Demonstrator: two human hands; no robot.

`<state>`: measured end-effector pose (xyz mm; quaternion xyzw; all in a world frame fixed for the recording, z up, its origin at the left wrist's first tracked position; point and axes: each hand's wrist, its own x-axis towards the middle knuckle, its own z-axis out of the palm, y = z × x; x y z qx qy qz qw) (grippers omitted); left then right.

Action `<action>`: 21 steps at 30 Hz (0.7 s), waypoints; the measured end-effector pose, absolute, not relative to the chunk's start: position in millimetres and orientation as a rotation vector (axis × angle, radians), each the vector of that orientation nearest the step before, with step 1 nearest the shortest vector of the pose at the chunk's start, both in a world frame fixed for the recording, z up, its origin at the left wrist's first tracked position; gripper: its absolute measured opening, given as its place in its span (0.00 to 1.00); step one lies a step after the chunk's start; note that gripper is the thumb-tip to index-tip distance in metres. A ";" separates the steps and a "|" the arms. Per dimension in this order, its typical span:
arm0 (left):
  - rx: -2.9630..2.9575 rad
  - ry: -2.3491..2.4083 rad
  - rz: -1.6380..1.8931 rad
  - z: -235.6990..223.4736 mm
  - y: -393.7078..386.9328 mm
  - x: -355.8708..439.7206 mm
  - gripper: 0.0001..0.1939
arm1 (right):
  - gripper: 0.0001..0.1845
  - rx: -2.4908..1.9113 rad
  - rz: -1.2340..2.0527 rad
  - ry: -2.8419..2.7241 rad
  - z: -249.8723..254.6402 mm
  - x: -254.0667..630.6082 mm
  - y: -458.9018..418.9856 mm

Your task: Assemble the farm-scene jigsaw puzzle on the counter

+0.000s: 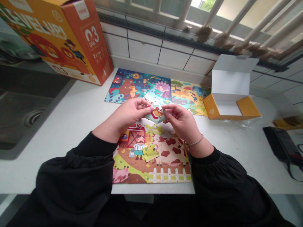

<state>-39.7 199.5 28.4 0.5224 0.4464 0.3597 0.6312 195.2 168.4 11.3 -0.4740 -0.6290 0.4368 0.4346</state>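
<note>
Between my two hands, above the top edge of a farm jigsaw puzzle point(172, 151), are light green and red puzzle pieces point(155, 116). My left hand point(132, 113) pinches them from the left side, thumb and fingers closed. From the right, my right hand point(181, 121) grips their other edge with its fingertips. How many pieces are held, I cannot tell. A loose green puzzle piece point(151, 153) lies tilted on the farm picture, between the farmer and the cow. My hands and the held pieces hide part of the puzzle's upper area.
Behind stand a dark blue night-scene puzzle point(139, 85) and a yellow savanna puzzle point(189, 94). An open yellow box point(232, 108) sits at right, a large orange box point(82, 41) at back left. A sink point(28, 107) borders the counter's left; a black device point(280, 145) lies far right.
</note>
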 end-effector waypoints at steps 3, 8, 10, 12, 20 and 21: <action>1.199 1.008 0.809 25.5 200.6 -40.6 0.19 | 0.20 -1.194 1.126 -1.571 13.4 195.1 167.7; 1.239 0.982 0.794 25.0 200.5 -40.5 0.20 | 0.24 -1.185 1.135 -1.623 13.0 192.4 165.5; 1.252 0.970 0.797 26.6 199.7 -39.5 0.20 | 0.23 -1.196 1.109 -1.631 10.6 191.6 165.7; 1.259 0.962 0.800 28.4 198.7 -38.4 0.21 | 0.21 -1.187 1.135 -1.615 8.3 191.2 166.6; 1.256 1.005 0.792 31.3 196.1 -38.2 0.22 | 0.18 -1.130 1.194 -1.602 11.2 190.3 166.2; 1.257 1.006 0.793 31.1 196.4 -38.4 0.23 | 0.19 -1.124 1.217 -1.594 11.6 190.3 165.8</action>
